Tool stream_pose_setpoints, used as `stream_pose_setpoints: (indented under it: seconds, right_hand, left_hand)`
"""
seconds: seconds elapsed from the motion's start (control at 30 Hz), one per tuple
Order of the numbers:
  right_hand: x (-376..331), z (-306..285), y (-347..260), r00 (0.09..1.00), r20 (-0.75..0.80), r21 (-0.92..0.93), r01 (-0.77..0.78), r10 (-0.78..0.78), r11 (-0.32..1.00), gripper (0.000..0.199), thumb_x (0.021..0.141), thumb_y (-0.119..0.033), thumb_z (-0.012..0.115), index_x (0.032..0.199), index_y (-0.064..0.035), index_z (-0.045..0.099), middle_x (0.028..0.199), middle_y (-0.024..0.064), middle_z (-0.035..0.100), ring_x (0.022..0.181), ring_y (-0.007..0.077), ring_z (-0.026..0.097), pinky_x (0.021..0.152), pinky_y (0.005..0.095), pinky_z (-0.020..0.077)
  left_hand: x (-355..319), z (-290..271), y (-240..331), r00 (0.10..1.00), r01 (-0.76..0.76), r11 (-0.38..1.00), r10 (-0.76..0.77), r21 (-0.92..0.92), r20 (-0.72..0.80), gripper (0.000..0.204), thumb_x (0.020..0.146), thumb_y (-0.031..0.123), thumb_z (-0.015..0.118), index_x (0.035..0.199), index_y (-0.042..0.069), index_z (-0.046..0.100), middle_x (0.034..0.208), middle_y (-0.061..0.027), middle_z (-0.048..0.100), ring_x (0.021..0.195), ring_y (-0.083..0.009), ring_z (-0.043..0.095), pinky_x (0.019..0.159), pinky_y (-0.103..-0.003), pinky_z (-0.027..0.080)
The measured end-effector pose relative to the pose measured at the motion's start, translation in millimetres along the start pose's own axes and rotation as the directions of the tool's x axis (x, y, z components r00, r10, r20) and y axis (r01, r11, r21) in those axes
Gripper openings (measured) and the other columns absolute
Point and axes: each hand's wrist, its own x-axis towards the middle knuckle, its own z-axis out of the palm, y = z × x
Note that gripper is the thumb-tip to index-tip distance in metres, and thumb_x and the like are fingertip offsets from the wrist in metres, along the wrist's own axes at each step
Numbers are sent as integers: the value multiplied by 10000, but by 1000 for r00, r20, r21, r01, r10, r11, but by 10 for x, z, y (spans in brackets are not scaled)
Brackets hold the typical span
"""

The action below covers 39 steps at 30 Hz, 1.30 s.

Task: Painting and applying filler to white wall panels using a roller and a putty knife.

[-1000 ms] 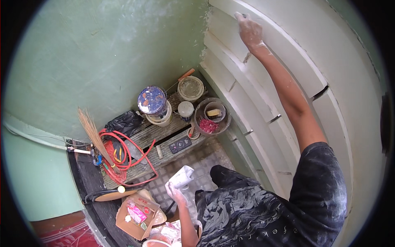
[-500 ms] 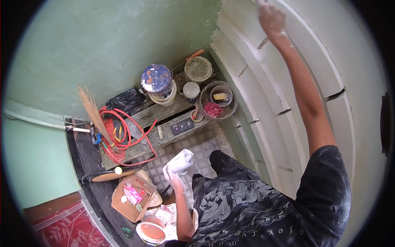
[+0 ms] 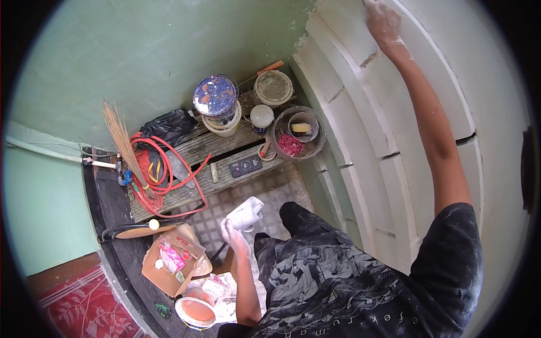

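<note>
Low in front of me, my left hand [image 3: 234, 234] is closed on the lower edge of a white curled sheet [image 3: 246, 214] with faint marks on it; its exact kind I cannot tell. White dust or paste coats the fingers. At the top right, my right hand [image 3: 385, 25] is raised against the wall of white blocks [image 3: 414, 93], its fingers drawn together and smeared white. Whatever those fingers hold is too small and blurred to make out. Dark gaps and pale joint lines run between the blocks.
A wooden slatted bench [image 3: 225, 172] carries a blue-lidded bucket [image 3: 216, 96], a grey-lidded bucket [image 3: 273, 87], a basin [image 3: 315, 147], a red hose [image 3: 205, 191] and a stick broom [image 3: 121, 129]. Lower left are a cardboard box [image 3: 155, 276] and a white-rimmed tub [image 3: 189, 321].
The view has shifted slightly, so the bench items sit a little further left. My right hand has moved slightly along the upper wall; my left still holds the white sheet.
</note>
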Motion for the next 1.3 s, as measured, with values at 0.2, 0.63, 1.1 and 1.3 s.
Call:
stream_pose_setpoints:
  seconds: [0.2,0.63,1.1,1.3]
  right_hand:
    - [-236,271,362,973,197,-173,-84,118,981,322,834,-41,525,1143,-43,612,930,211,661,696,362,666,611,448,543]
    - [-31,-116,30,953,222,-115,-184,206,976,298,877,-122,535,1171,-149,577,1024,156,663,766,388,667,631,484,543]
    - [-84,-140,-139,951,258,-70,-159,171,985,343,868,-123,550,1209,-151,573,943,159,649,759,357,665,649,472,542]
    - [-333,13,-65,933,300,-79,-182,197,980,346,879,-123,530,1223,-145,566,934,162,645,733,359,665,634,469,543]
  left_hand:
    - [137,11,-133,999,-37,998,37,43,-9,219,997,210,465,1098,27,529,1072,-72,535,1000,-158,522,888,-312,425]
    - [93,-157,-139,999,-48,994,49,99,-4,217,994,219,472,1101,36,522,1047,-64,526,987,-147,517,871,-309,433]
    - [-24,-16,47,998,-59,998,59,-1,19,216,1001,202,454,1107,23,513,1077,-72,523,1028,-159,512,906,-318,423]
    - [5,-43,-10,998,-61,998,61,10,-1,208,1000,205,456,1092,27,510,1074,-72,524,1022,-157,511,906,-317,422]
